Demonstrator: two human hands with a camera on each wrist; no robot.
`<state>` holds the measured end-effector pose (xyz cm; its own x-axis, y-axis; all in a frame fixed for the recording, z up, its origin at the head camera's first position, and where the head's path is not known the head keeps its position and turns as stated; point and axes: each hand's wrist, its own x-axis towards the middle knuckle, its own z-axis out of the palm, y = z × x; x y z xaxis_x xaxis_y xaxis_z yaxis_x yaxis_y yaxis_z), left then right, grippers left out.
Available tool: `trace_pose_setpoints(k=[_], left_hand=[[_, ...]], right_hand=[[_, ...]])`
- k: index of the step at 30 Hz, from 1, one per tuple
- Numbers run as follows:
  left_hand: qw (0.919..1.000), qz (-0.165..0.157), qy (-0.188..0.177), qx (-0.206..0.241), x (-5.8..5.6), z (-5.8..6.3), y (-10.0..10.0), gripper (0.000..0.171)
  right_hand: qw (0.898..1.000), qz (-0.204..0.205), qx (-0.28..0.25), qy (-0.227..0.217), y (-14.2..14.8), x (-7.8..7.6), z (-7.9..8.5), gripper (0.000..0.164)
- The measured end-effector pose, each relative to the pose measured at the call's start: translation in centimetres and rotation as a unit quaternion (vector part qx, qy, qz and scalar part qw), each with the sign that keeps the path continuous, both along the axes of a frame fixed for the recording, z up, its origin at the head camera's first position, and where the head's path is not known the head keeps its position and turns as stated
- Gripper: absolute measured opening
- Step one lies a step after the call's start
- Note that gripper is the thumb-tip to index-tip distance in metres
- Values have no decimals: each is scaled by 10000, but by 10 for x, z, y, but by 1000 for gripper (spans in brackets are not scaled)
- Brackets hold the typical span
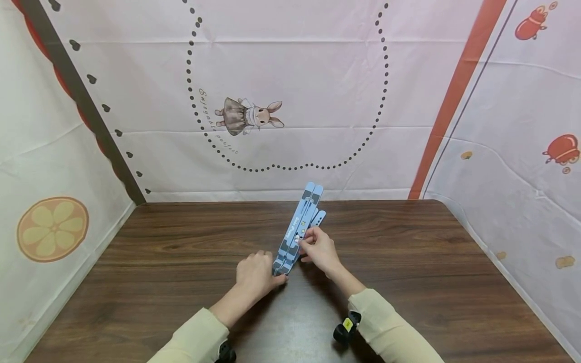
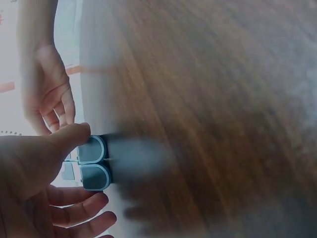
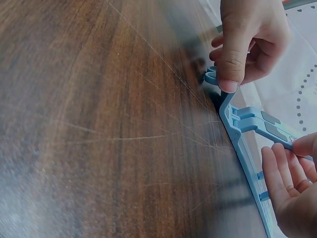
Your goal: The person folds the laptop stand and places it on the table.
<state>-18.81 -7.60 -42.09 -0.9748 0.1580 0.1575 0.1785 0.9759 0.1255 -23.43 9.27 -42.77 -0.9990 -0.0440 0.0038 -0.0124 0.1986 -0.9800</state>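
A blue folding laptop stand point(image 1: 296, 229), its bars close together and bearing dark grey pads, stands on the wooden table. Its upper arms tilt up from the base bar, as the right wrist view shows at the stand's hinge point(image 3: 238, 119). My left hand point(image 1: 255, 272) grips the near end, thumb on one side and fingers on the other. Two rounded, padded tips point(image 2: 95, 177) poke out past that thumb in the left wrist view. Farther along, my right hand point(image 1: 321, 251) pinches the raised arms between thumb and fingers from the right side.
The dark wooden table point(image 1: 181, 232) reaches back to a white printed cloth point(image 1: 317, 101) hanging behind it. More cloth rises along the left and right sides. A black device with a yellow label point(image 1: 347, 323) sits by my right sleeve.
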Motion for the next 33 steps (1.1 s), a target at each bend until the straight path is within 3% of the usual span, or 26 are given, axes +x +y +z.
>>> trace_pose_setpoints(k=[7, 14, 22, 33], left_hand=[[9999, 60, -118, -28, -2, -2, -2, 54], [10000, -6, 38, 69, -4, -5, -6, 50], [9998, -31, 185, 92, -6, -6, -13, 56], [9991, -270, 183, 287, -14, -7, -25, 48]], right_hand=[[10000, -2, -31, -16, -1, 1, -1, 14], [10000, 15, -21, -37, -1, 1, -2, 13], [10000, 62, 36, 18, -2, 1, -3, 15], [9998, 140, 114, 36, -2, 1, -3, 15]])
